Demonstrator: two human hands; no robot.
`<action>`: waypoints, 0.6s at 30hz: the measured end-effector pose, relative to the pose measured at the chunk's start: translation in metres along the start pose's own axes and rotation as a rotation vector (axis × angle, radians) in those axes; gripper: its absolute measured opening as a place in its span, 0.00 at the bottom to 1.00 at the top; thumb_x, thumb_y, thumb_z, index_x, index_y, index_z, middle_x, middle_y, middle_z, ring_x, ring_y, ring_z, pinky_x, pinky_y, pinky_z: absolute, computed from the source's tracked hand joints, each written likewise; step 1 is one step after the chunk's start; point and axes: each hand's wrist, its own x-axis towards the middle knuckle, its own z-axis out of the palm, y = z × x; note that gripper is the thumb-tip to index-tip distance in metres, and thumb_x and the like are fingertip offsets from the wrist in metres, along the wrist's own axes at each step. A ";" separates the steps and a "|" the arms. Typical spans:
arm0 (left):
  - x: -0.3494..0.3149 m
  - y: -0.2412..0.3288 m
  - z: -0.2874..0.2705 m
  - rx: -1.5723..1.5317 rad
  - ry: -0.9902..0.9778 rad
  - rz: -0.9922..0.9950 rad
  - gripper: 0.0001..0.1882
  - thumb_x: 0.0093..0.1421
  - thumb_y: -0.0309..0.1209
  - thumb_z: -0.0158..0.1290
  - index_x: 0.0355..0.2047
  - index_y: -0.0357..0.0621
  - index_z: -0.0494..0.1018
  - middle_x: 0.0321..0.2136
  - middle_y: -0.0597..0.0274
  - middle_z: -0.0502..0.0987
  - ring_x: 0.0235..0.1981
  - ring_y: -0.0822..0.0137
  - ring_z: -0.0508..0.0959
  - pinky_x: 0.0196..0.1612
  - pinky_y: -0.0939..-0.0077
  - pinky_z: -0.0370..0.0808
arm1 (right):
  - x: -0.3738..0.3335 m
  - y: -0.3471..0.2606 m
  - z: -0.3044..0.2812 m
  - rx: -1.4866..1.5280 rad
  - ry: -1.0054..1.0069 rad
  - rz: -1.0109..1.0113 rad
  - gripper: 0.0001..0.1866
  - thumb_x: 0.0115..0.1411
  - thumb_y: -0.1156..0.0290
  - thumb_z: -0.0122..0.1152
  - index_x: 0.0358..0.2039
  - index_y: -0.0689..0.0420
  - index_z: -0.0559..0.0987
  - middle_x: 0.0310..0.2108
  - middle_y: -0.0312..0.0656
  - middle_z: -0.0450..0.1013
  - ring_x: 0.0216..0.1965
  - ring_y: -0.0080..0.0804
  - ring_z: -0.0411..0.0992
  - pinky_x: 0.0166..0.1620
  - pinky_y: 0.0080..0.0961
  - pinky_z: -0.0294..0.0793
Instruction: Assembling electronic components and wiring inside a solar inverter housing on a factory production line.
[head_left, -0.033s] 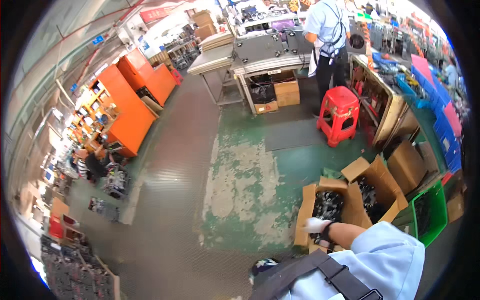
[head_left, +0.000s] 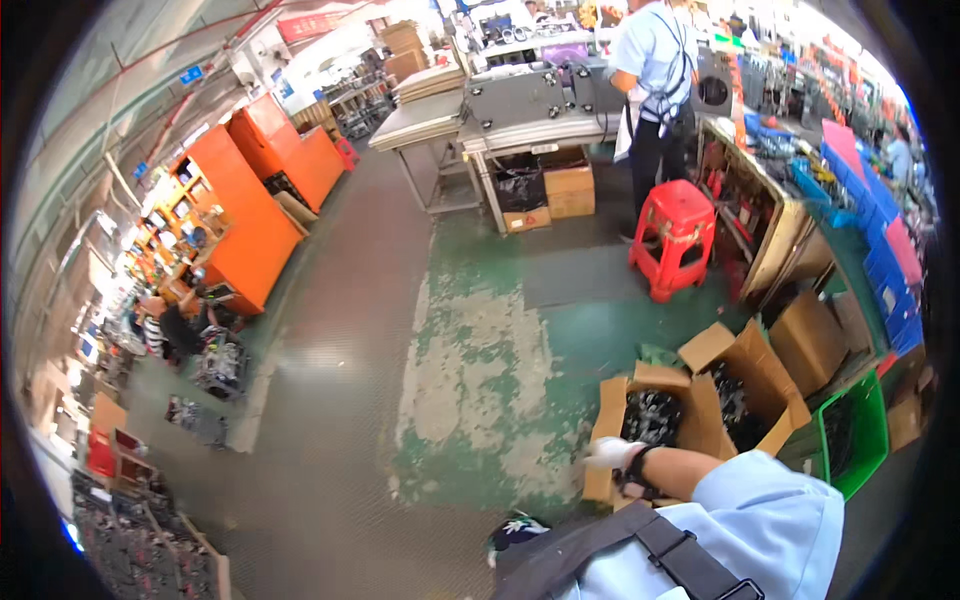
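Note:
My right hand [head_left: 611, 453], in a white glove with a dark band at the wrist, reaches leftward from a light blue sleeve. It appears over the near left flap of an open cardboard box [head_left: 605, 415]; whether it touches the flap I cannot tell. Its fingers are too small and blurred to show whether they are open or closed. Inside that box lie many small black and grey parts [head_left: 652, 415]. Beside it on the right stands a second open cardboard box [head_left: 770, 365] with similar dark parts. My left hand is out of view.
A green crate [head_left: 868, 420] sits right of the boxes. Beyond them are a red stool [head_left: 676, 235], a person at a workbench [head_left: 540, 132], and blue bins [head_left: 890, 275]. Orange cabinets [head_left: 245, 220] line the left side. A dark shoe [head_left: 515, 530] shows on the floor below.
My right hand has shifted slightly left, to the box's outer flap. The view has turned a little, and more of the shoe shows.

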 end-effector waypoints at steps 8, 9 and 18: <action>0.300 -0.092 -0.167 0.034 -0.253 -0.070 0.24 0.62 0.46 0.39 0.40 0.37 0.74 0.35 0.39 0.76 0.38 0.39 0.75 0.41 0.47 0.70 | 0.164 -0.026 -0.077 0.216 0.079 0.233 0.18 0.59 0.56 0.50 0.41 0.55 0.79 0.37 0.49 0.77 0.40 0.47 0.74 0.44 0.36 0.72; 0.346 -0.093 -0.197 0.052 -0.286 -0.050 0.26 0.63 0.47 0.38 0.40 0.37 0.74 0.35 0.39 0.76 0.38 0.39 0.75 0.41 0.47 0.70 | 0.174 0.049 -0.052 -0.272 0.098 -0.038 0.17 0.59 0.57 0.50 0.38 0.54 0.79 0.36 0.50 0.77 0.39 0.47 0.74 0.42 0.37 0.73; 0.765 -0.124 -0.399 0.037 0.150 0.097 0.23 0.63 0.48 0.41 0.38 0.40 0.76 0.35 0.42 0.77 0.38 0.43 0.76 0.42 0.50 0.72 | 0.181 0.155 -0.087 -0.076 0.062 0.659 0.15 0.56 0.61 0.51 0.35 0.53 0.83 0.39 0.47 0.78 0.40 0.47 0.77 0.42 0.38 0.75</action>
